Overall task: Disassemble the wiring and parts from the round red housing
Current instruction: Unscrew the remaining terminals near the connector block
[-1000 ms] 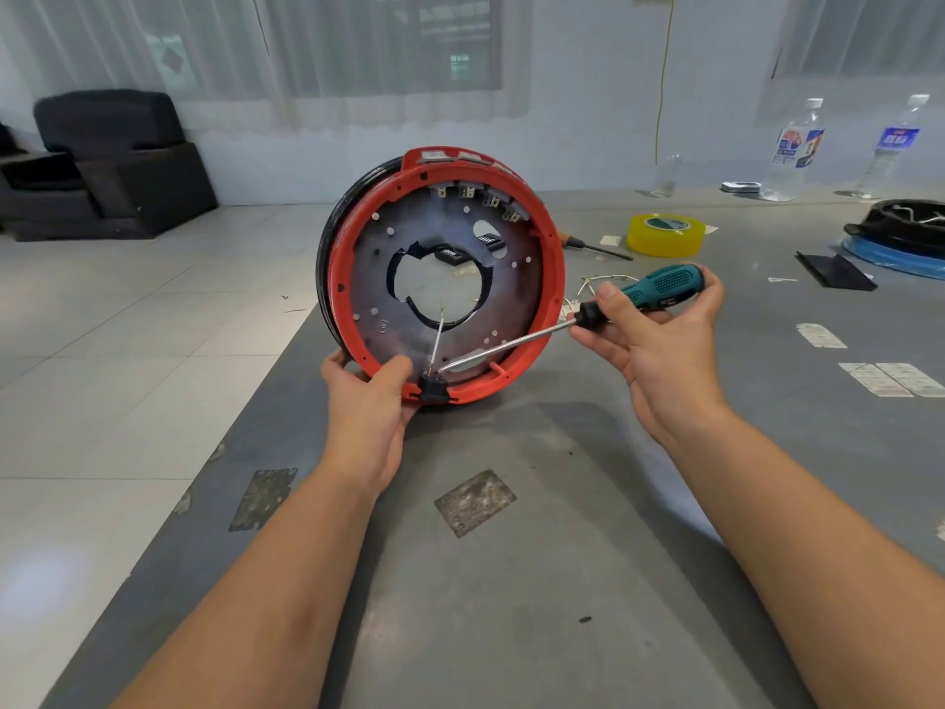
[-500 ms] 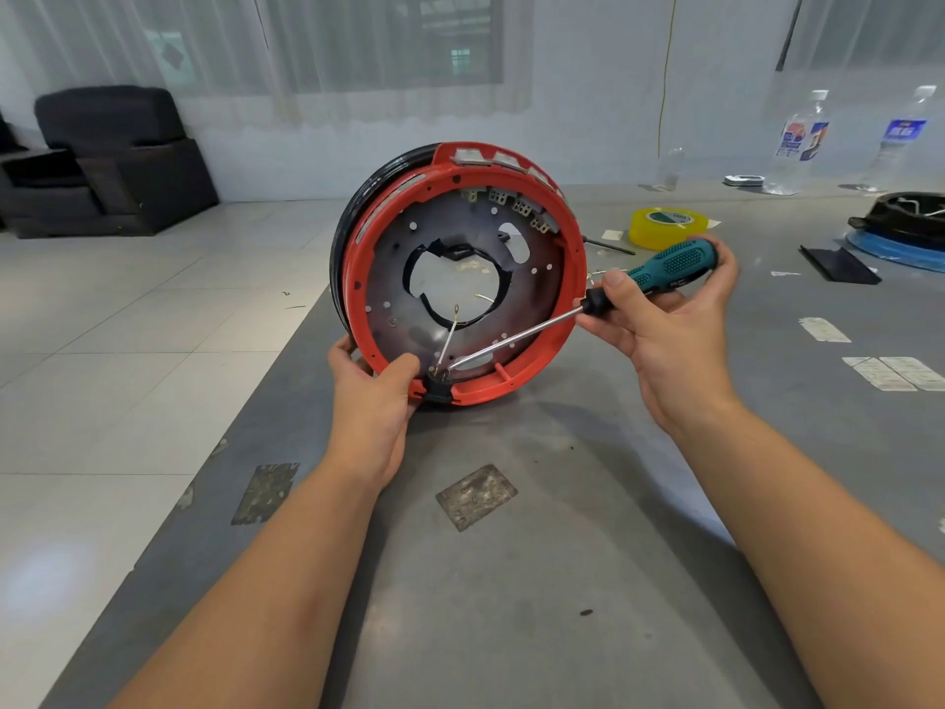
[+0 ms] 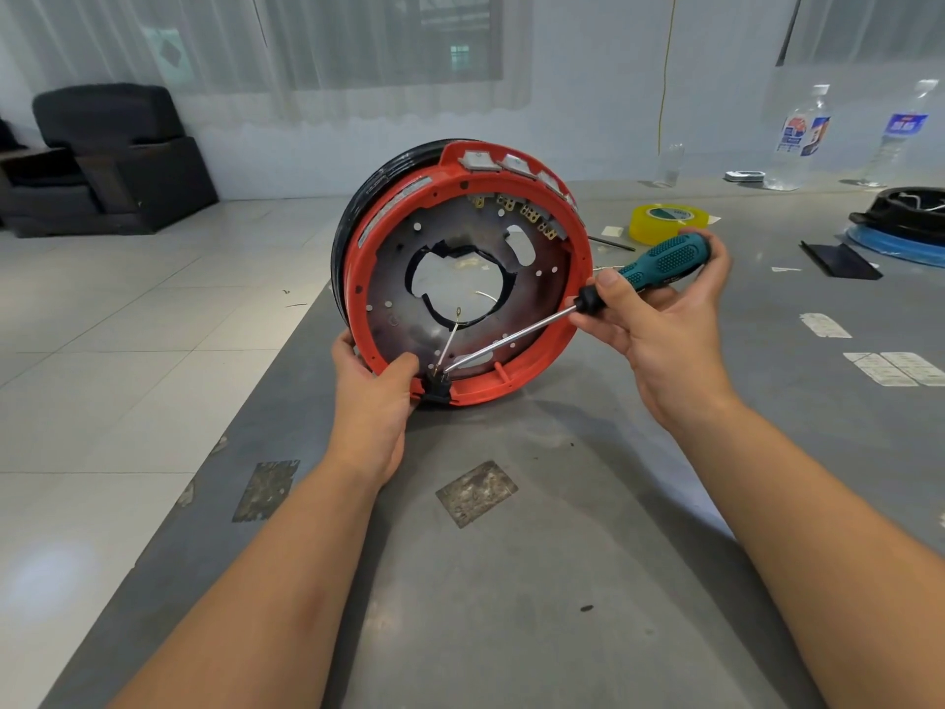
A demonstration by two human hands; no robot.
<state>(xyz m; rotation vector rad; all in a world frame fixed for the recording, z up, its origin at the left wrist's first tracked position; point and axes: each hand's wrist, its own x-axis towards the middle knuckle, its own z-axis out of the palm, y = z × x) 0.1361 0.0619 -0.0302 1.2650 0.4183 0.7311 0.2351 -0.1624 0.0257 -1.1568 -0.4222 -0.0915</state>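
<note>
Round red plastic housing (image 3: 463, 278) stands on edge on grey tabletop (image 3: 537, 580). Left hand (image 3: 376, 401) grips its lower rim. Right hand (image 3: 659, 319) grasps teal-handled screwdriver (image 3: 578, 304); tip sits at black connector (image 3: 437, 386), beside thin white wire (image 3: 450, 337).

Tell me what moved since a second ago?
The red housing got turned, so its open face now points more toward the right hand, and its top rim shows more. The screwdriver followed along, tip kept at the black connector on the bottom rim. Nothing was grabbed or let go: the left hand still holds the bottom rim and the right hand still grips the green handle.
</note>
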